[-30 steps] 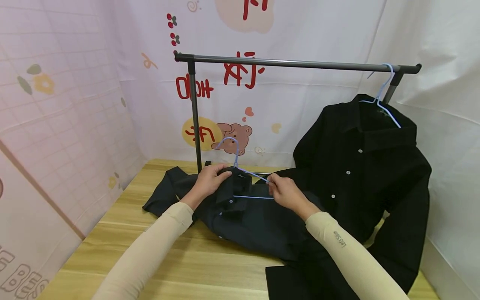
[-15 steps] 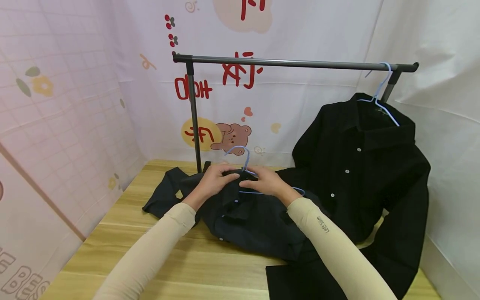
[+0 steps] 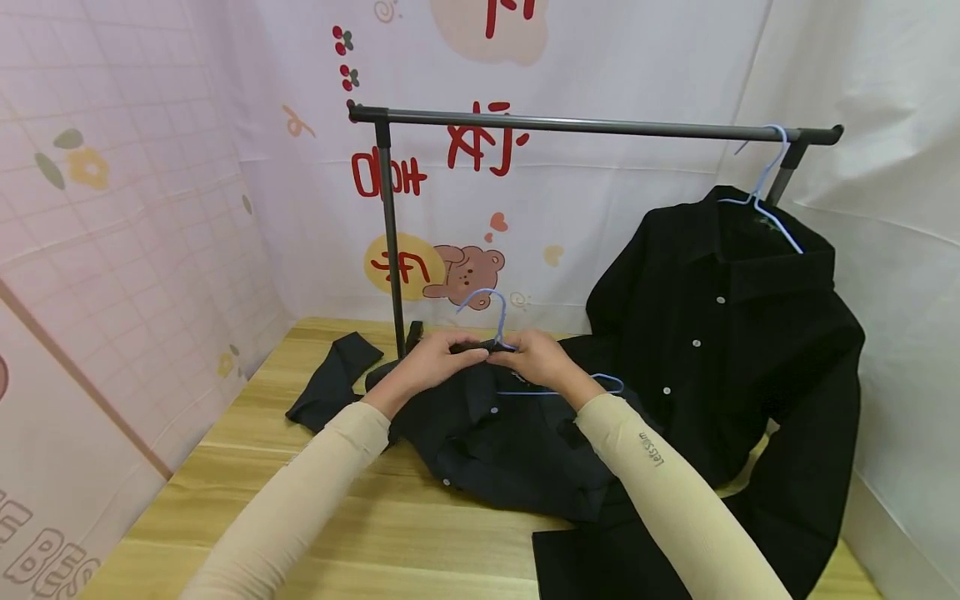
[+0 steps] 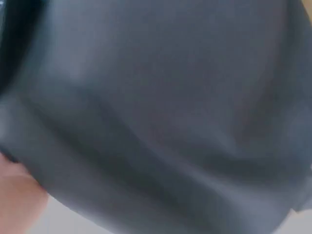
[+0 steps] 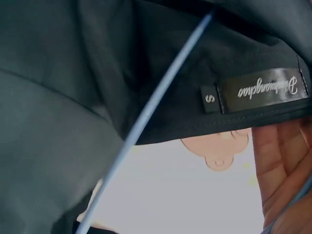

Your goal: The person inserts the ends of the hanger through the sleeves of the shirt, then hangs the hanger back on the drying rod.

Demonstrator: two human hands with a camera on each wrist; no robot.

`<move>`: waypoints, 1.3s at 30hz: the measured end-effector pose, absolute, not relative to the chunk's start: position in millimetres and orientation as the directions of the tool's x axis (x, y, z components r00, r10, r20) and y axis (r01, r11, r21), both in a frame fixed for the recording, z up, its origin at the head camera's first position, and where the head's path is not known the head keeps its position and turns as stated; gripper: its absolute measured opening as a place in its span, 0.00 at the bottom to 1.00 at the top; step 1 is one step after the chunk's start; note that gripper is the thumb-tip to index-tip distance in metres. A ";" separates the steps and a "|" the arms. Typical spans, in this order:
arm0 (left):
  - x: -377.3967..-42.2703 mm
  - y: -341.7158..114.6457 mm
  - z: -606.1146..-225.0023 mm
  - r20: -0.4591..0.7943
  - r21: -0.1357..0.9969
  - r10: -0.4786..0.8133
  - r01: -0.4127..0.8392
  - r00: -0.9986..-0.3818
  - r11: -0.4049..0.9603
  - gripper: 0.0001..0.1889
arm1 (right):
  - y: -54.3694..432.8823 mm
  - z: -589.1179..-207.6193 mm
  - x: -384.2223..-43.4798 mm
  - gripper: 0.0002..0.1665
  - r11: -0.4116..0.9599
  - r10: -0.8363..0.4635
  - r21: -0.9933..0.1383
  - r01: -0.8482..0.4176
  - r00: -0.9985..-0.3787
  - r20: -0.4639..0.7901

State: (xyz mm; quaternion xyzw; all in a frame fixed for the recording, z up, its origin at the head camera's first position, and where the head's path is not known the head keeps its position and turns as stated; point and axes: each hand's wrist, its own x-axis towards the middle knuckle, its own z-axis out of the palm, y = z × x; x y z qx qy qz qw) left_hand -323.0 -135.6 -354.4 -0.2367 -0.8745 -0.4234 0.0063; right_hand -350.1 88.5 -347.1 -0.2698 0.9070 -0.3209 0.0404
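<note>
Left hand and right hand are pinching the collar of a dark shirt beside a blue hanger's hook.
Both hands are gripping the cloth between thumb and fingers, the thumbs almost meeting; the dark shirt is lying rumpled on the wooden table; the hanger's lower bar is crossing it, one end showing beside the right wrist; a black shirt is hanging at the right end of the rack.

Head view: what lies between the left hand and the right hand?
The blue hanger neck and part of the dark shirt collar show between them in the head view.
</note>
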 end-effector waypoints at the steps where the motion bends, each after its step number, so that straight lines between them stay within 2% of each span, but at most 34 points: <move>1: -325.0 -141.2 -353.5 0.180 0.732 0.418 0.405 -0.891 0.548 0.16 | 91.9 -343.6 -350.6 0.23 0.654 -0.516 -0.598 -0.464 -0.851 0.096; 5: -332.4 -171.2 -354.3 0.061 0.720 0.401 0.318 -0.914 0.616 0.20 | 109.0 -327.6 -355.0 0.28 0.674 -0.510 -0.575 -0.464 -0.855 0.091; 8: -334.5 -193.0 -359.8 -0.024 0.757 0.373 0.226 -0.928 0.613 0.21 | 123.6 -313.3 -357.7 0.26 0.686 -0.506 -0.549 -0.477 -0.855 0.111; 11: -335.4 -208.9 -370.5 -0.086 0.771 0.359 0.166 -0.929 0.614 0.16 | 138.4 -301.4 -359.9 0.25 0.697 -0.488 -0.529 -0.485 -0.861 0.146; 13: -335.5 -217.4 -380.7 -0.111 0.762 0.362 0.154 -0.926 0.629 0.10 | 148.1 -296.2 -361.5 0.27 0.708 -0.468 -0.519 -0.479 -0.868 0.163; 17: -334.0 -234.7 -402.6 -0.054 0.675 0.310 0.194 -0.949 0.711 0.08 | 166.4 -291.1 -365.2 0.31 0.729 -0.435 -0.498 -0.470 -0.879 0.193; 19: -333.0 -243.1 -411.5 0.008 0.646 0.249 0.195 -0.968 0.738 0.11 | 174.7 -290.5 -367.1 0.31 0.738 -0.421 -0.488 -0.466 -0.883 0.206; 23: -331.0 -258.3 -423.8 0.097 0.607 0.149 0.177 -0.984 0.775 0.08 | 188.0 -291.1 -369.4 0.28 0.763 -0.372 -0.484 -0.429 -0.903 0.214; 26: -329.5 -267.9 -431.5 0.062 0.585 0.158 0.164 -0.986 0.794 0.08 | 194.7 -292.6 -370.7 0.24 0.777 -0.344 -0.479 -0.408 -0.913 0.218; 30: -323.2 -281.3 -443.2 -0.049 0.530 0.229 0.169 -0.972 0.831 0.21 | 199.6 -294.9 -372.6 0.23 0.785 -0.333 -0.460 -0.414 -0.909 0.250; 32: -318.3 -288.9 -450.1 -0.084 0.466 0.260 0.193 -0.962 0.863 0.27 | 200.8 -295.7 -373.2 0.24 0.785 -0.323 -0.460 -0.414 -0.908 0.266; 35: -311.3 -300.8 -460.1 -0.045 0.340 0.279 0.248 -0.959 0.907 0.24 | 202.1 -296.5 -373.7 0.23 0.783 -0.311 -0.467 -0.409 -0.910 0.276; 39: -307.1 -311.2 -471.6 0.099 0.238 0.243 0.260 -0.965 0.936 0.13 | 202.4 -297.9 -373.0 0.23 0.779 -0.306 -0.478 -0.405 -0.912 0.273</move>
